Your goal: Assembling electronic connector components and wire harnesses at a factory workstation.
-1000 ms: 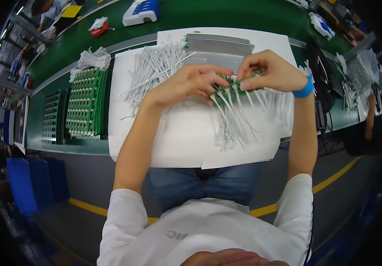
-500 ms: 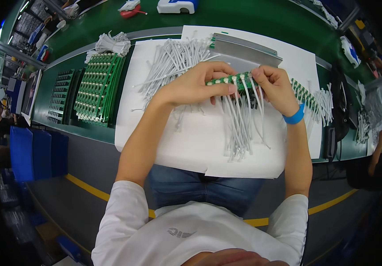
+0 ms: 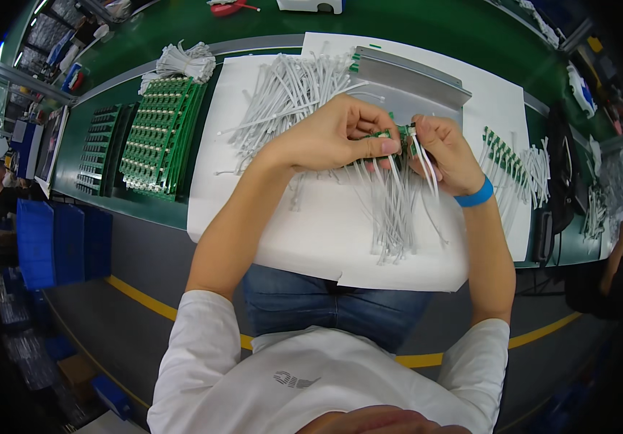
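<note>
A narrow green circuit board strip (image 3: 379,134) is pinched between the thumb and fingers of my left hand (image 3: 337,134). My right hand (image 3: 447,153) closes on its right end, where a small green board piece (image 3: 409,132) with white leads shows between the fingers. I cannot tell whether that piece is still joined to the strip. White cables (image 3: 392,217) hang from the boards toward me, over a white sheet (image 3: 304,235). Fingers hide much of the strip. Behind my left hand lies a heap of loose white cables (image 3: 293,90).
A grey metal angle bracket (image 3: 413,76) stands behind my hands. Small green boards with cables (image 3: 505,155) lie in a row at right. At left are stacked green board panels (image 3: 156,137), dark racks (image 3: 99,148) and a white cable bundle (image 3: 185,64). Blue bins (image 3: 51,242) stand lower left.
The strip was held out level with its row of connectors showing. Now my hands have come closer together, my right wrist has turned, and the strip's right end is tilted.
</note>
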Tool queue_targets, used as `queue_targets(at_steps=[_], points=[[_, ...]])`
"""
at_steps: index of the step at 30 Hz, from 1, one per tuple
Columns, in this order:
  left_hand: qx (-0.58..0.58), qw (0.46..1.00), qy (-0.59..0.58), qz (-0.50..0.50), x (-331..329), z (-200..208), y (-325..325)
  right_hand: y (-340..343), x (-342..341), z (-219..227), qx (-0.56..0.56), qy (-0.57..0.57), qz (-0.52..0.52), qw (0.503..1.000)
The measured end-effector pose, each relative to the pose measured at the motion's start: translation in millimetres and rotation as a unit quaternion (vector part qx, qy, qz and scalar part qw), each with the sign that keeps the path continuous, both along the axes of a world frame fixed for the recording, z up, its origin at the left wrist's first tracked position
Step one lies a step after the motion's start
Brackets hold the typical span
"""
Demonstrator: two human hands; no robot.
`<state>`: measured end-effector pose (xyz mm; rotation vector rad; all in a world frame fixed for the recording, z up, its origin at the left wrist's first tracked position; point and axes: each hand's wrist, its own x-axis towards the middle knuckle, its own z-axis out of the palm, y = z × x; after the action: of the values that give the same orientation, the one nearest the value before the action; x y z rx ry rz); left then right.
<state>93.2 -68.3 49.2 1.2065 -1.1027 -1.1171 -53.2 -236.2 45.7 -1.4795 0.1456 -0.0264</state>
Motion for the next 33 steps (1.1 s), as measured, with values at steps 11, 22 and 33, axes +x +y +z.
queue_targets(at_steps=[11, 22, 33], points=[[0.075, 0.996, -0.039, -0.016, -7.0, 11.3, 0.7, 8.3, -1.8, 1.4, -0.099, -0.003, -0.06, 0.993], [0.068, 0.997, -0.041, -0.012, -14.3, 18.2, 0.1, 21.7, -2.2, 0.0, -0.05, -0.038, -0.032, 0.998], [0.097, 0.989, -0.106, 0.025, -8.9, 7.7, -1.5, 5.6, 3.1, -8.2, -0.202, -0.035, -0.047, 0.978]])
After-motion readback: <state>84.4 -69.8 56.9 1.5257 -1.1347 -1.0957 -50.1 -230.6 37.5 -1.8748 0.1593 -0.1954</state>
